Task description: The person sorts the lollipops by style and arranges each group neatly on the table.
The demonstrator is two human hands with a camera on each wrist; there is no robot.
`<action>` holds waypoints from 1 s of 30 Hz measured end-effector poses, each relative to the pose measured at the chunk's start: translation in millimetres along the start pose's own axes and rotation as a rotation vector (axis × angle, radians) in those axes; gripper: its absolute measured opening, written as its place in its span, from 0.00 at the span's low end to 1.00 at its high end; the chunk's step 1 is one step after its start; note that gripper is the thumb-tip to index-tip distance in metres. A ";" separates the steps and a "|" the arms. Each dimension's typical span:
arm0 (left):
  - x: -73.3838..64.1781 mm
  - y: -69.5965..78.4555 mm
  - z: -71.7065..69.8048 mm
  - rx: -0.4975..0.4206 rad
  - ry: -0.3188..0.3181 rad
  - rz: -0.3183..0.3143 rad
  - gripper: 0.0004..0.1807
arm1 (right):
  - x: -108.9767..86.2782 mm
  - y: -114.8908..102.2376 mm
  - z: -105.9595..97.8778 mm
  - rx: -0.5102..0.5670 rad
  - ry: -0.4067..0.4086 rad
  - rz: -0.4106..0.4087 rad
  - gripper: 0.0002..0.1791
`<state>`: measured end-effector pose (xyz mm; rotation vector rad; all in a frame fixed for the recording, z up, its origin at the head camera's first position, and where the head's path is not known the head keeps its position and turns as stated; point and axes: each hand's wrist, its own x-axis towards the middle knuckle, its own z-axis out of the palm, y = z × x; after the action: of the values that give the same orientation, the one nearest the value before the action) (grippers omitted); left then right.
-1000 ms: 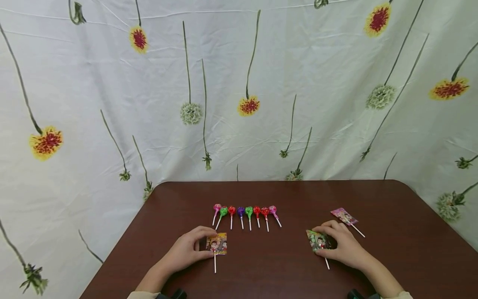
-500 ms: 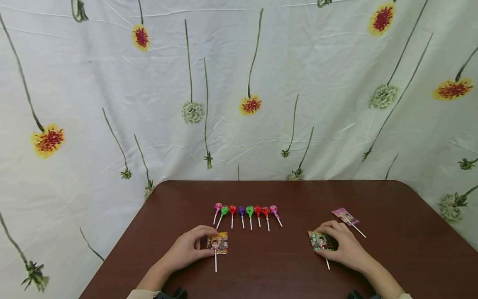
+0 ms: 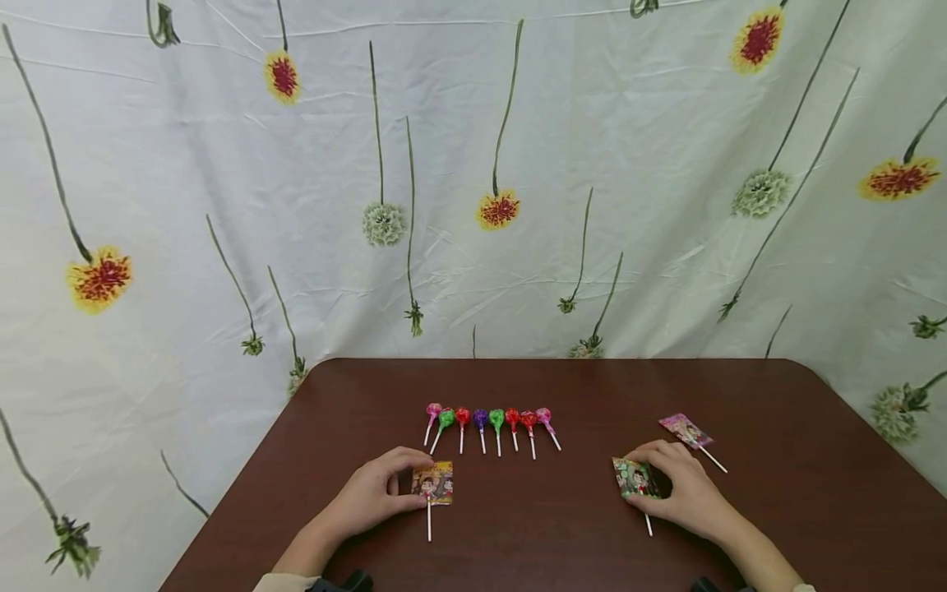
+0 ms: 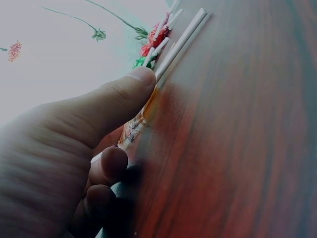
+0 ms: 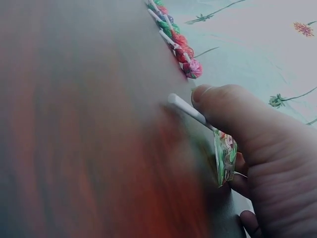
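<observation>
In the head view my left hand point(image 3: 368, 491) holds a flat-wrapped lollipop with a yellow printed wrapper point(image 3: 439, 480) by its edges, between thumb and fingers. Its white stick point(image 4: 182, 43) points toward me, and the left wrist view shows the thumb beside it. At the right, my right hand point(image 3: 684, 492) grips a similar lollipop in a green wrapper point(image 3: 626, 474), thumb at the near edge and fingers at the far edge. Part of that wrapper is hidden by the hand. Both lollipops are at the tabletop; whether they touch it I cannot tell.
Several round lollipops, among them a purple one point(image 3: 481, 418), lie in a row at the middle back of the brown table point(image 3: 547, 526). A pink flat-wrapped lollipop point(image 3: 685, 428) lies just beyond my right hand. A flowered cloth point(image 3: 444, 271) hangs behind the table.
The whole head view has shifted slightly. Both hands keep their hold on the yellow and green lollipops, with no clear movement over the table.
</observation>
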<state>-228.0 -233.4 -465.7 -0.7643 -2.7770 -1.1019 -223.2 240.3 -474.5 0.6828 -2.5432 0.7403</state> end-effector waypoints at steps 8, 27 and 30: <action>1.8 0.0 0.1 0.000 -0.002 0.006 0.24 | 4.1 -3.3 -0.9 0.015 -0.004 0.042 0.23; 1.4 0.8 1.0 0.010 -0.026 -0.012 0.26 | 52.0 -64.1 23.9 0.060 -0.076 -0.021 0.23; 1.8 0.5 1.2 0.016 -0.028 -0.020 0.26 | 59.0 -74.5 30.6 0.032 -0.112 -0.030 0.24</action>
<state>-229.2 -231.5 -465.8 -0.7580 -2.8188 -1.0792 -236.5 147.4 -440.4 0.7929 -2.6207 0.7542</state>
